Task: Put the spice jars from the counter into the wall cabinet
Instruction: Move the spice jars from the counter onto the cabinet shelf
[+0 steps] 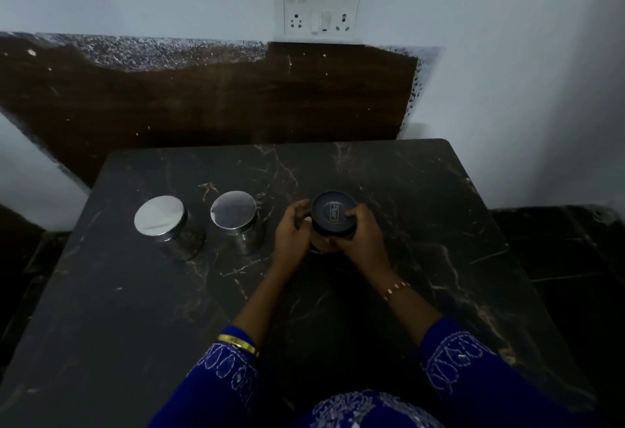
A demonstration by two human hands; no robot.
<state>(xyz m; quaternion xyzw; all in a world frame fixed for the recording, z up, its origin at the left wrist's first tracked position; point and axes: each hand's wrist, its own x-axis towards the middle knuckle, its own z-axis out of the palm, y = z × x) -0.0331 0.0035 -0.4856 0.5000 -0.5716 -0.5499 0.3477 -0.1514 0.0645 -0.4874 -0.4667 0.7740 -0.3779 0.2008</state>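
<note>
While both hands grip it, the dark-lidded jar (pixel 333 216) stands mid-tabletop (pixel 422 224).
Left hand (pixel 291 235) and right hand (pixel 358 235) have fingers curled round its sides. Two steel-lidded jars (pixel 233 213) (pixel 159 215) stand apart toward the left edge, nothing between. Lid embossing unreadable. Switch panel (pixel 323 5) on wall behind the far edge.

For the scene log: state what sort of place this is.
Probably a home kitchen corner. A dark marble counter carries two steel-lidded jars and a black-lidded jar, with a wall socket panel above.
</note>
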